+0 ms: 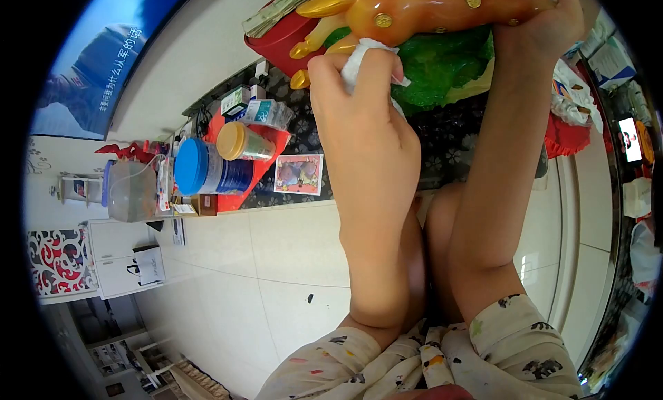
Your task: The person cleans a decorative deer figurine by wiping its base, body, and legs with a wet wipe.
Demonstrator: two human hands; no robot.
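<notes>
A glossy orange animal figurine (428, 10) with gold horn-like points and gold coin shapes lies across the top of the view, cut off by the edge. Below it is its bumpy green part (445, 65). My left hand (366, 117) is closed on a crumpled white tissue (355, 63) and presses it near the figurine's gold and green parts. At the figurine's right end, my right hand (556, 27) grips it, its fingers partly hidden.
A red container (286, 37) with printed paper stands behind. Left on the dark patterned table (304, 130) are a blue-lidded jar (197, 166), a yellow-lidded jar (238, 141), small boxes and a picture card (298, 175). A lit phone (629, 139) lies right; a screen (90, 61) is upper left.
</notes>
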